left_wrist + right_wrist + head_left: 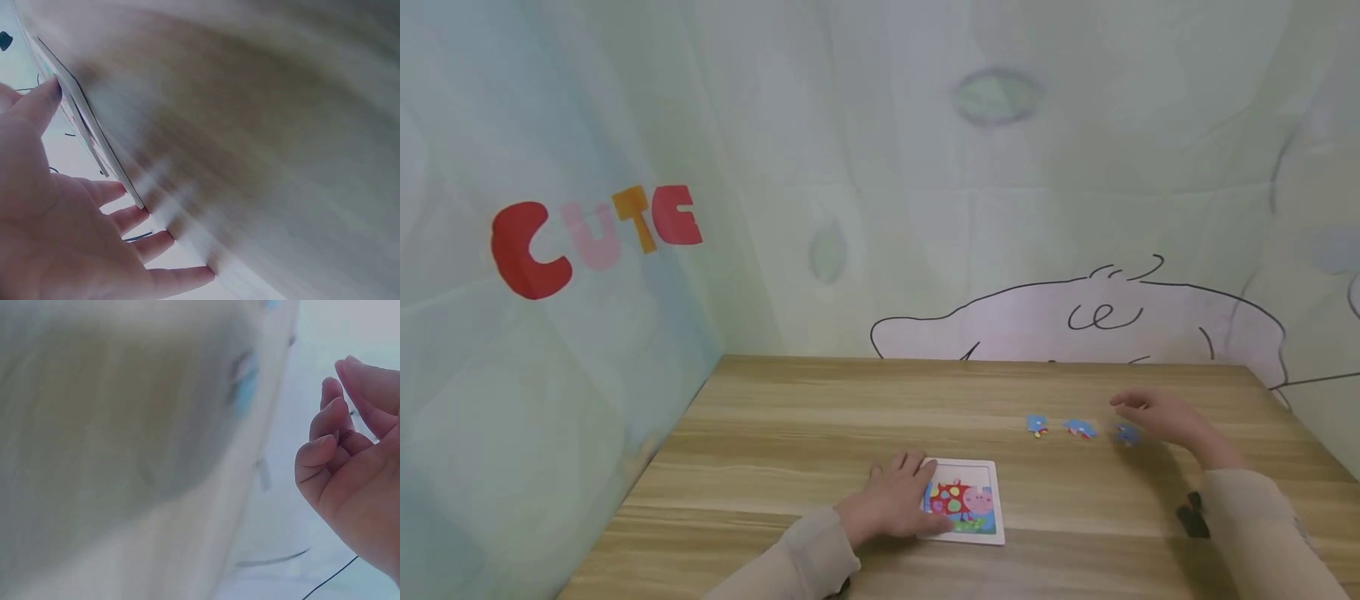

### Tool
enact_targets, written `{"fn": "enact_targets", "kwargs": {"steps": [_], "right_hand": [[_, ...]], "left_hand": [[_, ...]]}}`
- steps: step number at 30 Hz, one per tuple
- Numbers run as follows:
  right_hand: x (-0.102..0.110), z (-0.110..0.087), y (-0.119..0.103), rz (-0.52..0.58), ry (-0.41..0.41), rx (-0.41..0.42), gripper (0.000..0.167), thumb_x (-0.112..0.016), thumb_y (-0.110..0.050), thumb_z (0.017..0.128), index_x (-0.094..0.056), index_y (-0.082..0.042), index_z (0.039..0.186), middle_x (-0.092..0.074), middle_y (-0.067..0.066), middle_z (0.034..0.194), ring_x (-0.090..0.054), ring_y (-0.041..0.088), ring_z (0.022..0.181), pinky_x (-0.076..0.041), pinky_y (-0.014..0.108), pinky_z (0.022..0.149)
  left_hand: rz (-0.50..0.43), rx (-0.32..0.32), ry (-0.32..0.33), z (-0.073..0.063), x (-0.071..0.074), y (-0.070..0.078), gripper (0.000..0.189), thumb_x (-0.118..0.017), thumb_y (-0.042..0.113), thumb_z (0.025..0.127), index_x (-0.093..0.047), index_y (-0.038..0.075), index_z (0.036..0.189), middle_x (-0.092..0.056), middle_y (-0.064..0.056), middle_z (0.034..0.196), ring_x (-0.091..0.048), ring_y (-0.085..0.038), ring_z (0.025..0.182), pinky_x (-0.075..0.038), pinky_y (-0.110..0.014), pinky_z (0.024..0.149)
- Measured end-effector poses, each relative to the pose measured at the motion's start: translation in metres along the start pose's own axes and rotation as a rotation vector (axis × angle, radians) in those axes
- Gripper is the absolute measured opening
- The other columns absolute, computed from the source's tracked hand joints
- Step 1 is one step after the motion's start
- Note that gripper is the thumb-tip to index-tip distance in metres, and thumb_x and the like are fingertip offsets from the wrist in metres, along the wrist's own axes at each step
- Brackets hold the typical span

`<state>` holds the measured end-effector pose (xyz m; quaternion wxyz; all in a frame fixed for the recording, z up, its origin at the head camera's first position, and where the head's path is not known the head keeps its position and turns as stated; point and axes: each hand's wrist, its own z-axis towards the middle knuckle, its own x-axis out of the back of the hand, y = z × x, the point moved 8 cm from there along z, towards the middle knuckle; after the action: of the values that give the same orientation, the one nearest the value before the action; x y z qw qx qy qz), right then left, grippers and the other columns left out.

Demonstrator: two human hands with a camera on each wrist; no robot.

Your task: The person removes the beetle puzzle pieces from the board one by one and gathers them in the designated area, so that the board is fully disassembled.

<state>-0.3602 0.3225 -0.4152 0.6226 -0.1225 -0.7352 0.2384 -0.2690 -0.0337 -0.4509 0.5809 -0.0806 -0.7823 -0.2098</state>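
A square jigsaw board [981, 502] with a white border lies on the table, showing a pink pig in a spotted red outfit. Across its left edge rests my left hand [901, 498], fingers spread, thumb over the near part of the picture. The left wrist view shows the board's edge [94, 125] between thumb and fingertips. Farther back, three small blue jigsaw pieces sit in a row: left [1037, 425], middle [1080, 428] and right [1126, 434]. My right hand [1167, 418] hovers beside the right piece, fingers loosely curled, nothing visible in them.
The wooden table [820, 417] reaches back to a pale cloth wall [880, 208] with a line-drawn animal. A small dark object [1192, 515] is next to the right sleeve. Coloured letters [535, 250] decorate the left wall.
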Motion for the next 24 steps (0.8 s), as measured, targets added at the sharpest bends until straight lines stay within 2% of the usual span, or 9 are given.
{"fn": "enact_targets", "kwargs": {"steps": [6, 12, 18, 24], "right_hand": [[0.002, -0.002, -0.054, 0.003, 0.013, 0.120, 0.036, -0.053, -0.024, 0.099, -0.060, 0.002, 0.122, -0.062, 0.021, 0.112, -0.058, 0.035, 0.100, -0.049, 0.051, 0.079], [0.001, -0.005, -0.094, 0.007, 0.019, 0.197, 0.033, -0.054, -0.026, 0.099, -0.063, -0.002, 0.120, -0.065, 0.012, 0.107, -0.059, 0.022, 0.088, -0.049, 0.039, 0.071], [-0.011, -0.007, -0.130, 0.034, -0.013, 0.258, 0.029, -0.058, -0.024, 0.097, -0.064, -0.006, 0.119, -0.063, 0.005, 0.100, -0.054, 0.015, 0.076, -0.046, 0.031, 0.063], [-0.030, -0.010, -0.169, 0.057, -0.046, 0.395, 0.025, -0.062, -0.021, 0.094, -0.066, -0.006, 0.113, -0.061, -0.001, 0.092, -0.053, 0.011, 0.073, -0.047, 0.028, 0.060]], "left_hand": [[0.007, -0.003, 0.010, 0.002, -0.001, 0.000, 0.088, -0.061, 0.067, 0.080, -0.040, 0.015, 0.147, -0.034, -0.008, 0.151, -0.030, -0.033, 0.139, -0.027, -0.066, 0.105], [0.014, -0.001, 0.008, 0.003, -0.002, 0.000, 0.088, -0.061, 0.068, 0.080, -0.040, 0.015, 0.147, -0.035, -0.007, 0.151, -0.030, -0.034, 0.139, -0.027, -0.068, 0.104], [0.041, -0.003, 0.009, 0.003, -0.002, -0.002, 0.088, -0.060, 0.070, 0.079, -0.041, 0.016, 0.146, -0.036, -0.007, 0.151, -0.032, -0.033, 0.138, -0.026, -0.073, 0.099], [0.039, -0.001, 0.012, 0.002, -0.002, -0.003, 0.089, -0.059, 0.070, 0.079, -0.041, 0.015, 0.146, -0.036, -0.007, 0.150, -0.032, -0.034, 0.138, -0.024, -0.076, 0.098]]}}
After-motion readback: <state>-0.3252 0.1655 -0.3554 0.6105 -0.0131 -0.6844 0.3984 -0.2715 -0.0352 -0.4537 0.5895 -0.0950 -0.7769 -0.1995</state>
